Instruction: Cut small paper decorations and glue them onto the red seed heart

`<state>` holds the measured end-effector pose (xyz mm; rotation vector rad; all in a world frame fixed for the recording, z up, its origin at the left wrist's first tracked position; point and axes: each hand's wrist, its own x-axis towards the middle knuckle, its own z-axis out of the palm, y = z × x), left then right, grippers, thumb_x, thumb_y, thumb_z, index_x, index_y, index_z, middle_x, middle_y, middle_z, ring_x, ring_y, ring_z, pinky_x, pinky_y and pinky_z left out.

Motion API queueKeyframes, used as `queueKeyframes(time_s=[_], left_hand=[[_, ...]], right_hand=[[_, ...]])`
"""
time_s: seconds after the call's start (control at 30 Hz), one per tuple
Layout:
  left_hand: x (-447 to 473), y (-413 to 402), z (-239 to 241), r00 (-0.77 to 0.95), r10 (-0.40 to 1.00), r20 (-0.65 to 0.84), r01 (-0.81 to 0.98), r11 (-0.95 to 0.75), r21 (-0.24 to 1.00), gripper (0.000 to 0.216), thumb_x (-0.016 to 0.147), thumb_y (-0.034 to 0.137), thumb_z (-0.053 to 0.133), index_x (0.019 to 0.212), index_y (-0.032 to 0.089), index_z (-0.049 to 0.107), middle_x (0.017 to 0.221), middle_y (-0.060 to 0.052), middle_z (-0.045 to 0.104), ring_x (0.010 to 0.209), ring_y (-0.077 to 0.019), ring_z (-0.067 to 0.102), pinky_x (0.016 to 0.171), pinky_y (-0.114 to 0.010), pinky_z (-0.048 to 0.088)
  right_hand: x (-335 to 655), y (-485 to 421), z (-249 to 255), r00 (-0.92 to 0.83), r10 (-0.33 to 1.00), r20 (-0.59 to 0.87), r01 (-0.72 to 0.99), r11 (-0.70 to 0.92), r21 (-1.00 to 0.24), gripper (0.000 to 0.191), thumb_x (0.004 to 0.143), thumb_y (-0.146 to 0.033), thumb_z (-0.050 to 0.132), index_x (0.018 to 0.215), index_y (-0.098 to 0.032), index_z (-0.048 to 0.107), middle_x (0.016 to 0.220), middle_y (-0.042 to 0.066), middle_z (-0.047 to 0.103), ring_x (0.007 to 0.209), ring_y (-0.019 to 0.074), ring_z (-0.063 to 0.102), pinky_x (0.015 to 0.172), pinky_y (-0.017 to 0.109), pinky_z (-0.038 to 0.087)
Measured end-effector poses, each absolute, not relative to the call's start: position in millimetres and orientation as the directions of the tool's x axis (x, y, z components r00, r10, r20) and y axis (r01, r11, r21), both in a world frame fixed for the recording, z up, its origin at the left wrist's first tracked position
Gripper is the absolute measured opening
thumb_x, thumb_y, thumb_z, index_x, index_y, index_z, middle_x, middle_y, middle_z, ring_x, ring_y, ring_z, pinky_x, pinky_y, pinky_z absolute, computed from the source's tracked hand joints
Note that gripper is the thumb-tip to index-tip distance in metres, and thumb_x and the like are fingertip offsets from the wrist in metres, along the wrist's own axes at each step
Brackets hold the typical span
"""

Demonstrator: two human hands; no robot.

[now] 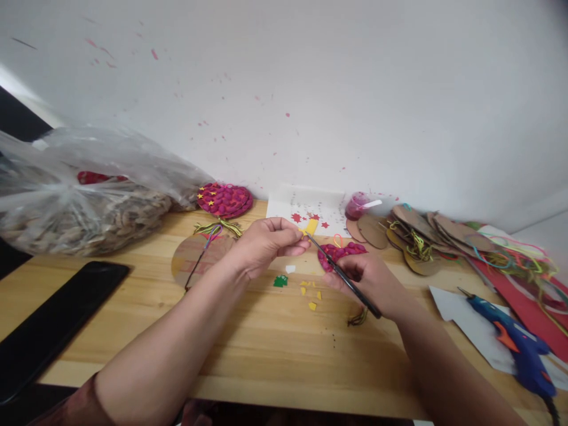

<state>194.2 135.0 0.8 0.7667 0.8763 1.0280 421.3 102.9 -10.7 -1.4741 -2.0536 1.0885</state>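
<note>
My left hand is pinched shut on a small yellow paper piece held above the wooden table. My right hand is closed round black scissors, whose tip reaches the yellow piece. Under my right hand lies a round disc covered in magenta pieces. Small yellow scraps and a green scrap lie on the table below my hands.
A plastic bag of shells or seeds sits at left, a black phone in front of it. A finished magenta disc, a cardboard disc, a white sheet with stars, stacked cardboard discs, and a blue glue gun surround me.
</note>
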Motion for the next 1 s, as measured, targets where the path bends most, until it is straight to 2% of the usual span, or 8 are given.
queueKeyframes(time_s=[0.4,0.73,1.0], left_hand=[[194.5,134.0,3.2,0.253,0.936,-0.244,-0.396,0.331,0.857,0.011,0.076,0.005,0.072,0.069,0.008,0.063,0.067,-0.007,0.072,0.064,-0.0133,0.072,0.065,-0.021,0.057],[194.7,134.0,4.1,0.251,0.936,-0.248,-0.383,0.332,0.862,0.01,0.076,0.004,0.07,0.07,0.008,0.063,0.07,-0.01,0.073,0.065,-0.0137,0.072,0.066,-0.022,0.057],[194.1,134.8,3.0,0.252,0.936,-0.246,-0.371,0.328,0.869,0.01,0.075,0.006,0.072,0.07,0.009,0.063,0.069,-0.008,0.072,0.066,-0.0134,0.071,0.068,-0.023,0.058]], right_hand=[[424.5,101.2,-13.0,-0.395,0.91,-0.126,0.589,0.146,-0.795,0.05,0.079,-0.046,0.072,0.057,-0.02,0.036,0.061,-0.006,0.025,0.056,0.0101,0.023,0.049,0.026,0.017],[423.3,101.9,-11.7,-0.377,0.914,-0.149,0.603,0.12,-0.789,0.046,0.078,-0.048,0.072,0.058,-0.02,0.041,0.062,-0.005,0.026,0.056,0.0104,0.024,0.049,0.026,0.018],[424.0,101.0,-8.8,-0.362,0.92,-0.151,0.653,0.134,-0.745,0.045,0.079,-0.045,0.07,0.058,-0.02,0.039,0.061,-0.005,0.027,0.057,0.0104,0.025,0.049,0.025,0.019]])
